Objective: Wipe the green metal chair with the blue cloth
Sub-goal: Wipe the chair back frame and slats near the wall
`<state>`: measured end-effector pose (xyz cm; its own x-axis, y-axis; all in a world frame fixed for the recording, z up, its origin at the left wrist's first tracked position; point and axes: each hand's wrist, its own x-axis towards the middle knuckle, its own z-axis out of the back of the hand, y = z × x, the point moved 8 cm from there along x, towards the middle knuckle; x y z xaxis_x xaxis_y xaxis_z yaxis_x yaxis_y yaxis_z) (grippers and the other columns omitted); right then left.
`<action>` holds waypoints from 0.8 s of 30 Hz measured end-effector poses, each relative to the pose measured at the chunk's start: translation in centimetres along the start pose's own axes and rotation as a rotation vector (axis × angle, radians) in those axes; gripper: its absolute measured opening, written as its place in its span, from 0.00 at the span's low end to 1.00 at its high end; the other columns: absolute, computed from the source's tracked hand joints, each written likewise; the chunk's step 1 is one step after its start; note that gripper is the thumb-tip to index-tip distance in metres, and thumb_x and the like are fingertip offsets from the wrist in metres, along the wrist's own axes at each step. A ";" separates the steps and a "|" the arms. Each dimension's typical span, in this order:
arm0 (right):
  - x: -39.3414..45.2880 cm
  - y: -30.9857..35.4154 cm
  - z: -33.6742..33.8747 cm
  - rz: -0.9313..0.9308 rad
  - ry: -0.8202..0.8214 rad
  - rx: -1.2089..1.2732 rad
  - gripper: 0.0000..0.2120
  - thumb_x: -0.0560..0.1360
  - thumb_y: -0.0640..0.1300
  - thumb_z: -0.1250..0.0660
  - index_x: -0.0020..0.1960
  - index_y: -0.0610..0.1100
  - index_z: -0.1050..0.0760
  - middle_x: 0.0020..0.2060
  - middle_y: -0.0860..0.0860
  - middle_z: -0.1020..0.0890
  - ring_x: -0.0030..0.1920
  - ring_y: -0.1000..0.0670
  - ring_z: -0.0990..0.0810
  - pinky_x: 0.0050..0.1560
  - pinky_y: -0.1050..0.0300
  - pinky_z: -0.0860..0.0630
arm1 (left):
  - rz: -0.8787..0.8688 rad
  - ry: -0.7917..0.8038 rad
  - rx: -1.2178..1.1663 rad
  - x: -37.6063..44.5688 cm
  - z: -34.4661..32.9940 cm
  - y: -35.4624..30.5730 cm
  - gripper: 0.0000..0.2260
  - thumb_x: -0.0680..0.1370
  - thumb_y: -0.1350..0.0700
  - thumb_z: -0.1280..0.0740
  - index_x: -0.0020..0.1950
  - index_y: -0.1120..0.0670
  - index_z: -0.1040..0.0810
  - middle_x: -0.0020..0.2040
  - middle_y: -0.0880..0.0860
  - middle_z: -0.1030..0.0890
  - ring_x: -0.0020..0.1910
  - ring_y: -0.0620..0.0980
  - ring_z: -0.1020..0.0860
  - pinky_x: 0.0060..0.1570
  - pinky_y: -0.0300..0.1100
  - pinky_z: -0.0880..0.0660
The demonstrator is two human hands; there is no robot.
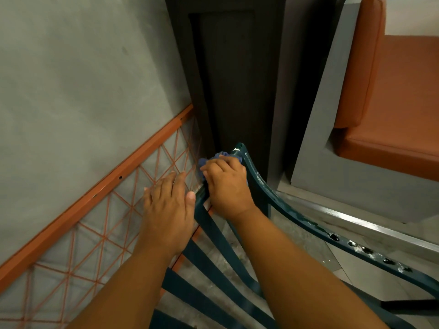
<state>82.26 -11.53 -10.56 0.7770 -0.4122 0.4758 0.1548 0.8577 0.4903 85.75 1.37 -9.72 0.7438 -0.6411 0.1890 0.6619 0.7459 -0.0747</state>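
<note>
While the right hand (pixel 225 184) has its fingers curled over the cloth (pixel 219 156), bunching it against the top corner of the chair (pixel 261 186), the left hand (pixel 168 205) just lies flat with fingers straight and together, thumb tip touching the chair's top rail right beside the right hand. Only a bit of the blue cloth pokes out past the knuckles, so most of it is hidden under the hand. Chair's dark green, slats running down toward the camera, and the curved side rail to the right of the hands has white chips and dark holes along it. Left of the chair there's an orange frame (pixel 99 193) with a thin orange grid on a grey wall (pixel 71 79). Behind the chair stands a dark panel (pixel 232 79), and further right of it an orange cushioned seat (pixel 392 103). Grey floor (pixel 308 236) shows between the slats.
</note>
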 end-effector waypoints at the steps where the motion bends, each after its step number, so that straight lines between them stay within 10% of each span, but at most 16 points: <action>1: -0.2 0.3 0.7 0.010 -0.018 0.051 0.14 0.80 0.47 0.45 0.51 0.47 0.21 0.50 0.51 0.18 0.55 0.46 0.27 0.55 0.45 0.31 | -0.001 0.003 0.002 0.0 -0.1 0.0 0.32 0.77 0.42 0.66 0.77 0.52 0.45 0.76 0.54 0.39 0.75 0.53 0.43 0.74 0.56 0.48; 7: 1.7 -3.3 6.4 -0.235 -0.362 0.184 0.15 0.81 0.49 0.47 0.54 0.48 0.22 0.49 0.50 0.18 0.51 0.46 0.25 0.50 0.48 0.28 | -0.004 -0.002 -0.036 0.0 -0.1 -0.1 0.31 0.77 0.42 0.66 0.77 0.52 0.46 0.76 0.53 0.41 0.76 0.52 0.45 0.74 0.55 0.52; 14: 3.5 -5.7 -0.2 -0.149 0.203 0.032 0.16 0.81 0.54 0.47 0.64 0.56 0.25 0.74 0.52 0.37 0.76 0.43 0.51 0.74 0.40 0.48 | 0.000 0.001 -0.053 0.0 -0.2 0.1 0.32 0.77 0.41 0.66 0.78 0.52 0.47 0.77 0.53 0.42 0.76 0.52 0.46 0.74 0.54 0.53; 19: 5.0 -5.6 0.0 -0.315 0.235 -0.106 0.17 0.81 0.49 0.47 0.64 0.47 0.26 0.70 0.47 0.33 0.71 0.39 0.43 0.71 0.41 0.41 | -0.008 0.015 -0.043 0.0 -0.3 0.0 0.32 0.76 0.41 0.67 0.78 0.51 0.48 0.77 0.52 0.43 0.76 0.51 0.47 0.74 0.55 0.54; 24: 3.9 -1.1 -1.2 0.020 0.224 -0.213 0.20 0.77 0.50 0.48 0.53 0.44 0.19 0.54 0.47 0.20 0.63 0.43 0.31 0.72 0.41 0.46 | 0.001 0.025 -0.037 0.0 -0.4 0.2 0.33 0.75 0.41 0.68 0.78 0.51 0.49 0.77 0.52 0.45 0.77 0.50 0.49 0.74 0.55 0.55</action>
<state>85.80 -13.73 -10.14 0.8926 -0.3368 0.2995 0.2442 0.9199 0.3068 85.89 1.44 -10.13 0.7463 -0.6449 0.1647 0.6637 0.7396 -0.1115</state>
